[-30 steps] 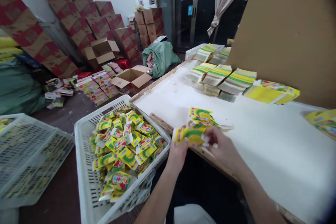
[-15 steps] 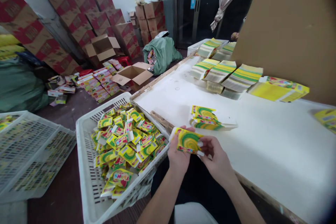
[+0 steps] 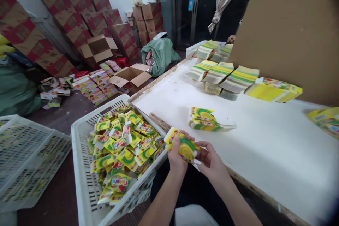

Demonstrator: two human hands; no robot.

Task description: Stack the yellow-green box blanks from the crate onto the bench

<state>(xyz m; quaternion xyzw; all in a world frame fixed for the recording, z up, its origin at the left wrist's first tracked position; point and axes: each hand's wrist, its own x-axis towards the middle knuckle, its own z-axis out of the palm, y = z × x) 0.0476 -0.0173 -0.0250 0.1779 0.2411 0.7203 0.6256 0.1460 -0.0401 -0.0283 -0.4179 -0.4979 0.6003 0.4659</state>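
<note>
My left hand (image 3: 177,157) is closed around a yellow and green printed carton (image 3: 186,150), its thumb on top, over the table's near edge. My right hand (image 3: 212,159) pinches the carton's right end, where a white flap shows. Just beyond, a small pile of flat printed cartons (image 3: 203,118) lies on the white table (image 3: 265,141). To the left, a white plastic basket (image 3: 82,183) holds a heap of similar small cartons (image 3: 127,148).
Stacks of flat cartons (image 3: 238,77) stand at the table's back, before a large brown board (image 3: 286,35). Open cardboard boxes (image 3: 131,76), a green sack (image 3: 165,54) and another white basket (image 3: 34,162) are on the floor. Part of a person's hand (image 3: 231,38) shows at the far end.
The carton in my hands has tilted, its right end lower. My left thumb now lies across its face. The whole view has shifted slightly.
</note>
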